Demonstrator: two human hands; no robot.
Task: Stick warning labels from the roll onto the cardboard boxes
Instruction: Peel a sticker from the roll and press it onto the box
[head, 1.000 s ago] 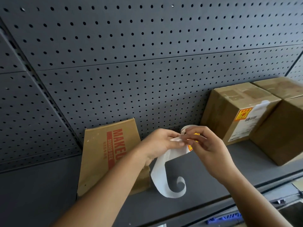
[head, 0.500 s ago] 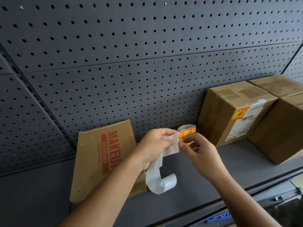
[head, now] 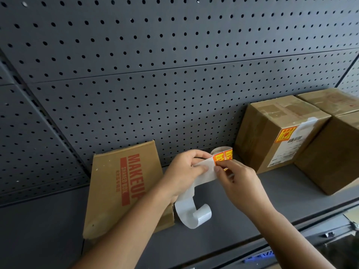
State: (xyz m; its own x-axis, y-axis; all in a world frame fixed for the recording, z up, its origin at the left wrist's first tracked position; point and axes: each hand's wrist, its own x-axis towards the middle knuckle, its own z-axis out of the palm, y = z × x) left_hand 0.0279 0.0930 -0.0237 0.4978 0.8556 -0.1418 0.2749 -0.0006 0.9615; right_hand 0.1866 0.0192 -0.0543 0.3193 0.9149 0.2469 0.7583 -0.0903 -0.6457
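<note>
Centre of frame: the right grip (head: 240, 183), thumb and forefinger closed to a pinch, has the near edge of a label (head: 222, 159) where it meets the white strip (head: 191, 212). Whether the label has begun to lift cannot be told.

The left grip (head: 184, 171), touching the right, is curled round the roll (head: 220, 151), with its thumb laid flat on the strip. The label's long axis follows the strip, from lower left to upper right. The spent strip hangs below the left grip and curls just above the shelf (head: 262, 206).

Lower left of both grips, a flat box (head: 116, 191) printed MAKEUP leans on the pegboard (head: 174, 94) with its broad face tilted toward the viewer. It shows no warning label. The left forearm crosses its lower right corner, so the left grip is nearer, while the label sits in the right.

Right of the grips, well apart, a sealed box (head: 272, 133) already carries a sticker (head: 285, 134) on its front face. A third box (head: 334, 158) touches it at the frame's right edge.

Judged from this layout, the label would travel left across the left grip to reach the bare box.
</note>
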